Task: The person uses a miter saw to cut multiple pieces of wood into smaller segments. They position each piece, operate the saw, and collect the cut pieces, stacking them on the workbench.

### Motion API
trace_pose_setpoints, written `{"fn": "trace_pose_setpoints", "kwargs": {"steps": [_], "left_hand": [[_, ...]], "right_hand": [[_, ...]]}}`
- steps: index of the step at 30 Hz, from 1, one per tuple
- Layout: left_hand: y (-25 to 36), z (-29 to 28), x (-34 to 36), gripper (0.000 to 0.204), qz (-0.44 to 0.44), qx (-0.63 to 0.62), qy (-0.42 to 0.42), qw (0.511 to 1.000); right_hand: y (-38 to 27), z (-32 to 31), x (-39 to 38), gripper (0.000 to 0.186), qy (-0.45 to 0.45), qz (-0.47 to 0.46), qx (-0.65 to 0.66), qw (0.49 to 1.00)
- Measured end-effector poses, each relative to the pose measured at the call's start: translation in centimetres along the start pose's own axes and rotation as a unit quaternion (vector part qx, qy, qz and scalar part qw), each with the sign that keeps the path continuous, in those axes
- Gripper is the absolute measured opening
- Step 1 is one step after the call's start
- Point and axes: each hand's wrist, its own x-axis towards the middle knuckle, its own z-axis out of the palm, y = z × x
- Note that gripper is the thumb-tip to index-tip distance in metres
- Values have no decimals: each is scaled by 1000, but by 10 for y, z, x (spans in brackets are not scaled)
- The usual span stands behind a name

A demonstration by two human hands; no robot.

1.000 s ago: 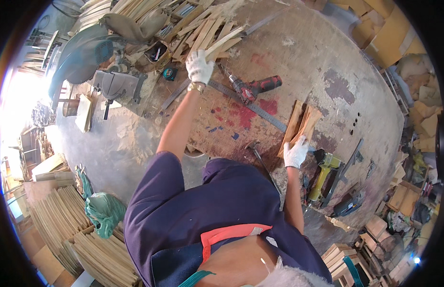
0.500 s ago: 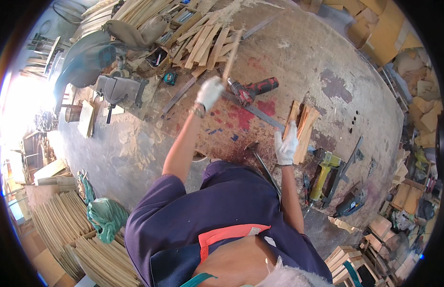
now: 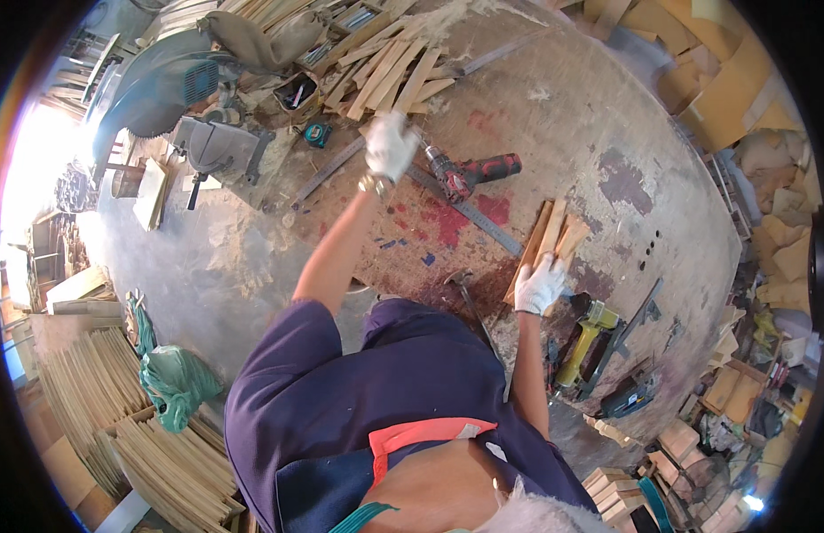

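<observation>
My left hand, in a white knit glove, is smeared by motion at the near end of a pile of thin wooden strips. Its fingers are too blurred to show whether a strip is in them. To the right, my right hand, gloved as well, has its fingers closed over the near end of a small bundle of wooden strips lying on the worktable. Between the hands lie a red and black cordless drill and a metal ruler. A hammer rests close to my body.
A yellow-green power tool and a dark metal square lie right of my right forearm. On the left stands a mitre saw beside a grey vise. A teal tape measure sits near the strip pile.
The strip my left hand held upright no longer shows there, and that hand has moved slightly right. My right hand has shifted onto the bundle, whose strips have spread apart.
</observation>
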Motion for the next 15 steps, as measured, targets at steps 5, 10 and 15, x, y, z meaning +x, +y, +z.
{"fn": "trace_pose_setpoints", "kwargs": {"steps": [5, 10, 15], "left_hand": [[-72, 11, 94, 39, -42, 141, -27, 989], [-75, 5, 93, 31, -49, 89, -70, 992], [-3, -24, -34, 40, 48, -239, -246, 938]], "right_hand": [[9, 5, -9, 63, 24, -31, 25, 999], [-10, -12, -4, 59, 91, -62, 142, 984], [-50, -37, 2, 54, 36, -48, 363, 930]]}}
